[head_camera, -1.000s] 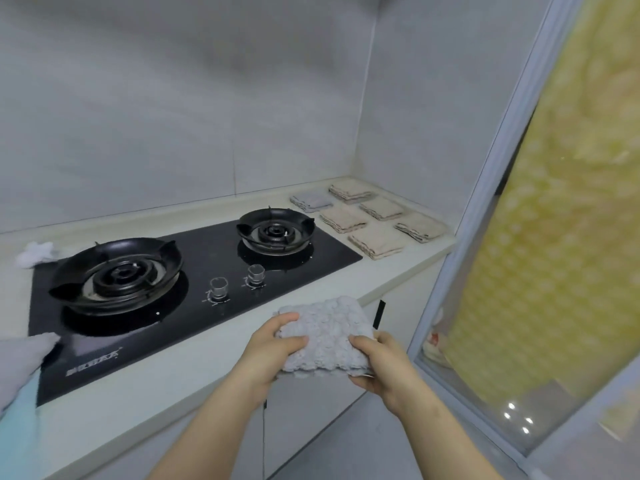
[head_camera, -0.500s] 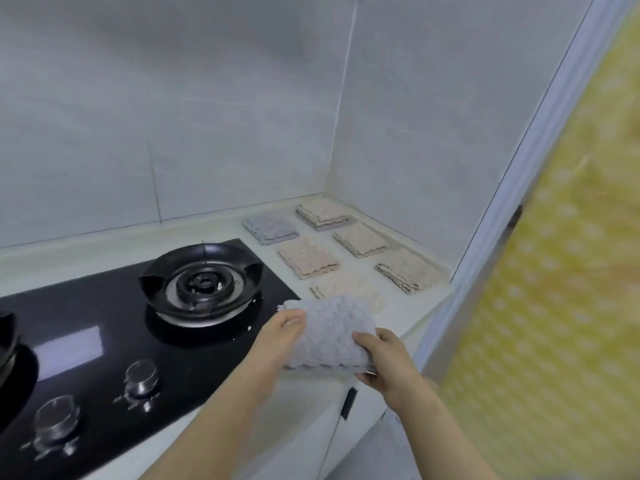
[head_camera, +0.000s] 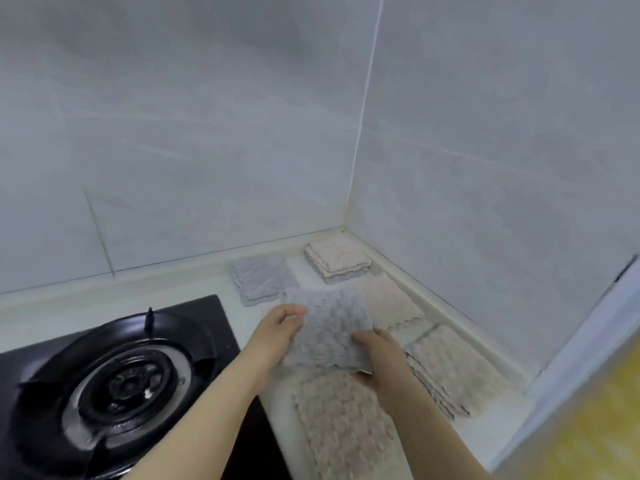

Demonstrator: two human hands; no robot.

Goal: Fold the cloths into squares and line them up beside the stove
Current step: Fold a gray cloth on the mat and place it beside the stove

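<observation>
Grey cloth [head_camera: 325,327]: being carried rightward, now over the folded squares [head_camera: 457,365] beside the stove [head_camera: 114,379].
Hands: left hand [head_camera: 277,327] and right hand [head_camera: 377,355] gripping its edges.
Placement: nearing.

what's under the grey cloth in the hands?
A folded beige textured cloth pokes out beneath the grey fluffy folded cloth, held by left hand and right hand. The counter directly underneath is covered.

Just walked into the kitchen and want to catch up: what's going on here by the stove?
A person grips a folded grey cloth with the left hand and right hand, holding it above the counter right of the stove. Folded cloths already lie there: one grey square by the back wall and four beige squares. The held cloth is not yet set down.
</observation>
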